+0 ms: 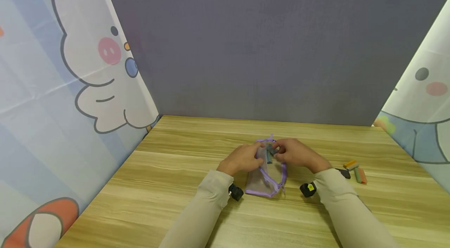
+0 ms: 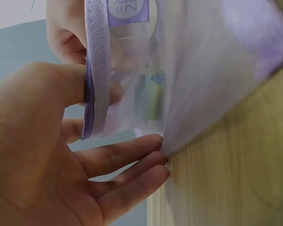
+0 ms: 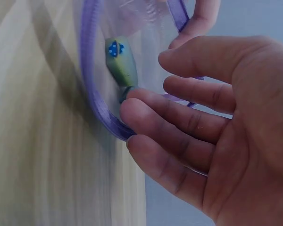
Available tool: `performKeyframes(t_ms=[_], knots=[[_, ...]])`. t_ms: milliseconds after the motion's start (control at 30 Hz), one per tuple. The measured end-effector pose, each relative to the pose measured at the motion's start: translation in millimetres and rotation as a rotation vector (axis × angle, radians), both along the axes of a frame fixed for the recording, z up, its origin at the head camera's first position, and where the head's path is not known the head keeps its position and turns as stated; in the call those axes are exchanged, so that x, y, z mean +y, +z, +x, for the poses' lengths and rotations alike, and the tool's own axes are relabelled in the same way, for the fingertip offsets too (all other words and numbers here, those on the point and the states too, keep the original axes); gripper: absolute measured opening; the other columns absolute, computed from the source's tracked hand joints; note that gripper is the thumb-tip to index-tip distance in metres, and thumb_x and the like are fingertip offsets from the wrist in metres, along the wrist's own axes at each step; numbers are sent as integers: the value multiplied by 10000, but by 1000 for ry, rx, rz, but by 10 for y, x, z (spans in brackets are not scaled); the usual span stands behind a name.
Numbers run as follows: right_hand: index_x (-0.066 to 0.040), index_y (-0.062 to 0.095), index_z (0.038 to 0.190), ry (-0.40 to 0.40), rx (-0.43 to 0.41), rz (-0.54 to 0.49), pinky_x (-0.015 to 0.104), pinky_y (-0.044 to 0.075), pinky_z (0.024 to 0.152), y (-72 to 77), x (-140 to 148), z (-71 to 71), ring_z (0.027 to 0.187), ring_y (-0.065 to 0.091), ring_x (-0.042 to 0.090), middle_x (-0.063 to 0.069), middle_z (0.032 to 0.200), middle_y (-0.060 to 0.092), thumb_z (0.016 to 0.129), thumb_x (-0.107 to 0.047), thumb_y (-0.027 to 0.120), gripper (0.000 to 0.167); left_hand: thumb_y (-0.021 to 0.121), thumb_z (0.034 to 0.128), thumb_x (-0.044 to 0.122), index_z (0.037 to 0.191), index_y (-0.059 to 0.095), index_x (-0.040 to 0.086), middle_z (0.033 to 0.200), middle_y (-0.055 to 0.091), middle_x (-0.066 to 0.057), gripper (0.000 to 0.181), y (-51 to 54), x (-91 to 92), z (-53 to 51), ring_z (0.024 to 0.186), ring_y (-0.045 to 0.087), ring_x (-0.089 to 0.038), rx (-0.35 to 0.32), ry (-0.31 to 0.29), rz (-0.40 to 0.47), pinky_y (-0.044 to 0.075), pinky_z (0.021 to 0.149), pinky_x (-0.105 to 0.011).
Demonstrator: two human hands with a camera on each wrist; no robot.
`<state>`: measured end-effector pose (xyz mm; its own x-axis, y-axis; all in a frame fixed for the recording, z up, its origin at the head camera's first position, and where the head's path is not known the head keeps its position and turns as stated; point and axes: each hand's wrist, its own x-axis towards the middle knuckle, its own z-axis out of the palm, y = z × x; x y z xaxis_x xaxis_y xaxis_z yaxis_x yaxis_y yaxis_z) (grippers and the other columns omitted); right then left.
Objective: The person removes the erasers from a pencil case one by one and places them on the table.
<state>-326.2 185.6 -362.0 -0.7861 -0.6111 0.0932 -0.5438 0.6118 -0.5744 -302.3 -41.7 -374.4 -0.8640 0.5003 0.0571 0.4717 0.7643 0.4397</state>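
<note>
A mesh pouch [image 1: 256,182] with purple zip edging lies on the table, its mouth spread. My left hand [image 1: 242,158] grips the pouch's left edge, thumb inside the purple band [image 2: 98,66] and fingers against the mesh outside. At the opening is my right hand [image 1: 297,155], its fingers loosely bent and reaching past the rim, thumb apart from them. A small green piece with a blue dotted bow [image 3: 122,66] sits inside the pouch, just beyond the right fingertips. Below it shows a darker bit [image 3: 126,94], partly hidden by a finger.
To the right on the wood-grain table [image 1: 158,185] lie small coloured pieces, an orange-and-grey one [image 1: 350,165] and a green-and-orange one [image 1: 360,175]. A dark object [image 1: 343,173] shows beside the right sleeve. A grey panel [image 1: 260,45] stands behind the table, with printed curtains at both sides.
</note>
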Motion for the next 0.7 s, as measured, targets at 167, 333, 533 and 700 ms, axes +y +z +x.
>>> performKeyframes(t_ms=[167, 333, 533, 700], knots=[[60, 642, 1219, -4, -23, 22, 320, 550, 665, -24, -50, -4, 827, 669, 161, 61, 932, 715, 879, -60, 699, 365, 613, 950, 254, 1475, 482, 198, 696, 511, 39, 545, -8, -18, -14, 556, 474, -98, -21, -1, 13, 404, 528, -252], [67, 624, 1256, -8, -38, 40, 311, 548, 651, -32, -84, 1, 786, 656, 140, 44, 904, 707, 873, -53, 707, 410, 606, 947, 253, 1495, 462, 224, 682, 492, 38, 567, -23, -43, -28, 517, 441, -88, -37, -7, 32, 395, 498, -250], [72, 591, 1312, -2, -42, 58, 303, 529, 624, -65, -115, 6, 716, 622, 109, 4, 841, 684, 879, -80, 724, 478, 607, 956, 226, 1503, 458, 253, 704, 520, 36, 567, -36, -81, -32, 480, 408, -76, -57, -22, 60, 372, 469, -241], [70, 575, 1332, 1, -29, 75, 307, 523, 632, -90, -123, -2, 700, 612, 101, -4, 826, 674, 879, -96, 734, 509, 585, 976, 223, 1513, 449, 281, 729, 532, 43, 557, -34, -106, -38, 491, 402, -73, -52, -43, 72, 363, 476, -240]])
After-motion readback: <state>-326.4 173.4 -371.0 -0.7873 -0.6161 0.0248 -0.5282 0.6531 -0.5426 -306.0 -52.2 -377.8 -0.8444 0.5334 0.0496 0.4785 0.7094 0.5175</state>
